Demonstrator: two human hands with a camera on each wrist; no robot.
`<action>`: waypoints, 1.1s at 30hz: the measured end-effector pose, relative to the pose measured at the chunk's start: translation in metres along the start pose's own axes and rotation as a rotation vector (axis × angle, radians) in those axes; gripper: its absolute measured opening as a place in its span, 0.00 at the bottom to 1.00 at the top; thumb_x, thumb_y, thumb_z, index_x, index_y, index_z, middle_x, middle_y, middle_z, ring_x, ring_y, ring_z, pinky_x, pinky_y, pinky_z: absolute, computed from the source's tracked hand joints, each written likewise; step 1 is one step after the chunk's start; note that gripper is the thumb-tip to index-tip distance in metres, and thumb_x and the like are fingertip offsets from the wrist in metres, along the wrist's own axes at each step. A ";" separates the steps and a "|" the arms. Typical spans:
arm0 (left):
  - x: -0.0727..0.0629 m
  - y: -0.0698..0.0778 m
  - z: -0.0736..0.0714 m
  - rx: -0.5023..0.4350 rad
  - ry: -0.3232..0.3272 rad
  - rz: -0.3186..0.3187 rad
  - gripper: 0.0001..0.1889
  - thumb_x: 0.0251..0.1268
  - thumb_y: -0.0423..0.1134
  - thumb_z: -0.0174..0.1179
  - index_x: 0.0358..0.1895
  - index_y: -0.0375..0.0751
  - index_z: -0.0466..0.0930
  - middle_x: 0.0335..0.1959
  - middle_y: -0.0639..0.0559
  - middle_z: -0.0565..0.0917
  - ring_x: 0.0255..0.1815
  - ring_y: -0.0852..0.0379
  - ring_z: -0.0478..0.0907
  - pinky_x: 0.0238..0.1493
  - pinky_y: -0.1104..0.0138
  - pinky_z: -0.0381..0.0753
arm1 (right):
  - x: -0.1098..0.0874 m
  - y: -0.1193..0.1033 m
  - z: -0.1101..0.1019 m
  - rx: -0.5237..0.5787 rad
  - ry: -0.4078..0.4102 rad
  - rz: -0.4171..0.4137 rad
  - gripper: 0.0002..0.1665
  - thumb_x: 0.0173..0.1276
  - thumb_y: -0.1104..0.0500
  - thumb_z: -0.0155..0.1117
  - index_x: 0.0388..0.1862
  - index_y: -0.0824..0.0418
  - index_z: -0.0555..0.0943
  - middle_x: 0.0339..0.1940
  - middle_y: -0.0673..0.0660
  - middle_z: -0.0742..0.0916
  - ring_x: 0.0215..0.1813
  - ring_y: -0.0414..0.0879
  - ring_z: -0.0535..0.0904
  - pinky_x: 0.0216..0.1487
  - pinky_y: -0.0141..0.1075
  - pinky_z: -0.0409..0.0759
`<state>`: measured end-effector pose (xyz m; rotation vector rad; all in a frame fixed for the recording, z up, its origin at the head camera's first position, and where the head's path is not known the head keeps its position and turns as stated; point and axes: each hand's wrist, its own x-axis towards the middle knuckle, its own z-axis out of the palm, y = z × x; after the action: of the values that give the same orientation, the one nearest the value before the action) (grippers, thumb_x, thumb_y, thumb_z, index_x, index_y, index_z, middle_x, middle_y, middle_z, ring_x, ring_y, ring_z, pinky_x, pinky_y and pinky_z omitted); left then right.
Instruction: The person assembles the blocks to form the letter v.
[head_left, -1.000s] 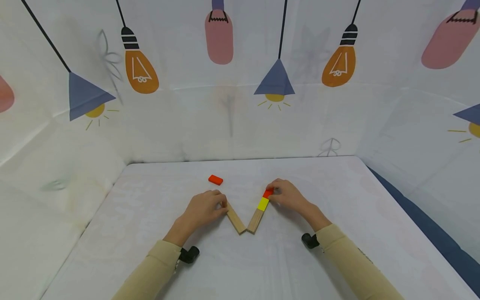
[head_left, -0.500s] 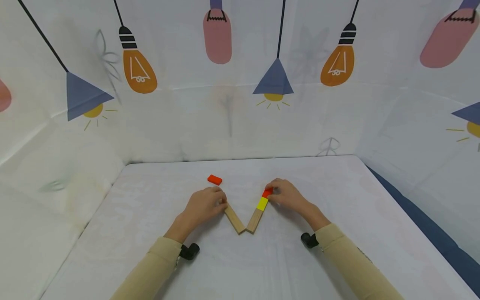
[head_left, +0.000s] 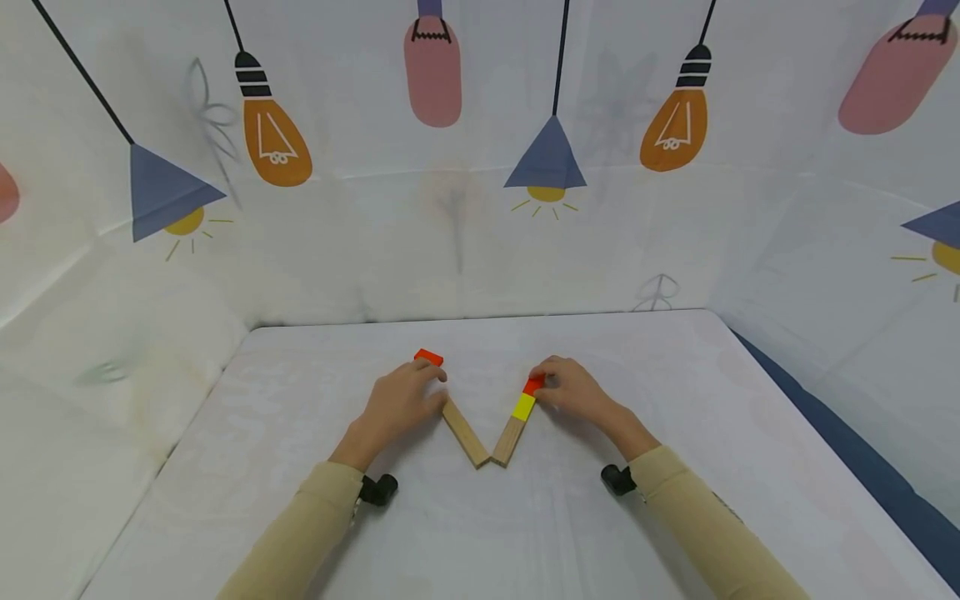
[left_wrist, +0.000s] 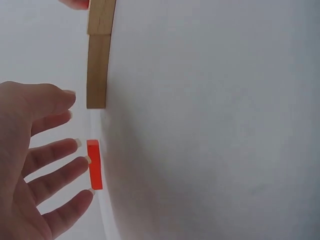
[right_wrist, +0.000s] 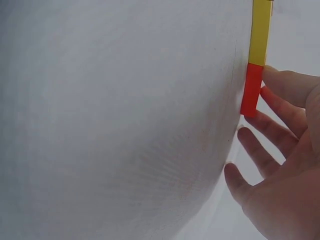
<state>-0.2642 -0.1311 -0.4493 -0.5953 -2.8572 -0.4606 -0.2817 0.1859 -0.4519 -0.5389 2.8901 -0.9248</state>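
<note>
Four-cornered blocks form a V on the table. Its left leg is a plain wooden block (head_left: pixel 466 433); another wooden block (head_left: pixel 508 442) begins the right leg, followed by a yellow block (head_left: pixel 523 407) and a red block (head_left: pixel 533 384). My right hand (head_left: pixel 579 393) pinches that red block at the leg's far end, thumb against its side in the right wrist view. My left hand (head_left: pixel 399 402) holds nothing; its fingers are spread and loosely bent. Beyond it lies a loose red block (head_left: pixel 430 357), partly covered by the fingers in the head view and close to the fingertips (left_wrist: pixel 86 160).
A white-covered table (head_left: pixel 480 542) bears the blocks. Behind it hangs a white cloth backdrop (head_left: pixel 360 250) printed with lamps and bulbs. Dark blue fabric (head_left: pixel 840 442) shows past the right table edge. Each wrist wears a small black camera (head_left: pixel 378 490).
My left hand has let go of the left wooden block's far end and moved up and left, toward the loose red block. My right hand stays on its red block.
</note>
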 end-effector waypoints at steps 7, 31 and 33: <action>0.007 -0.010 0.000 0.024 0.031 -0.042 0.13 0.65 0.47 0.63 0.51 0.52 0.83 0.53 0.53 0.82 0.47 0.52 0.82 0.38 0.57 0.82 | 0.001 0.000 0.001 -0.010 0.003 0.003 0.16 0.65 0.61 0.66 0.52 0.57 0.84 0.52 0.54 0.85 0.54 0.51 0.76 0.62 0.50 0.75; 0.029 -0.032 -0.006 -0.037 -0.113 -0.252 0.26 0.65 0.55 0.60 0.64 0.52 0.73 0.61 0.44 0.79 0.51 0.44 0.79 0.48 0.46 0.80 | 0.001 0.001 0.002 0.002 0.011 -0.006 0.16 0.64 0.61 0.67 0.52 0.57 0.84 0.51 0.54 0.85 0.54 0.51 0.76 0.62 0.51 0.74; 0.032 -0.033 -0.006 -0.032 -0.129 -0.258 0.26 0.65 0.56 0.60 0.64 0.52 0.72 0.60 0.44 0.79 0.50 0.45 0.79 0.49 0.46 0.80 | 0.000 0.001 0.002 0.000 0.009 -0.007 0.16 0.65 0.61 0.67 0.52 0.57 0.84 0.51 0.54 0.85 0.54 0.51 0.76 0.62 0.51 0.74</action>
<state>-0.3064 -0.1503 -0.4448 -0.2687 -3.0703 -0.5251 -0.2820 0.1853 -0.4535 -0.5465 2.8981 -0.9310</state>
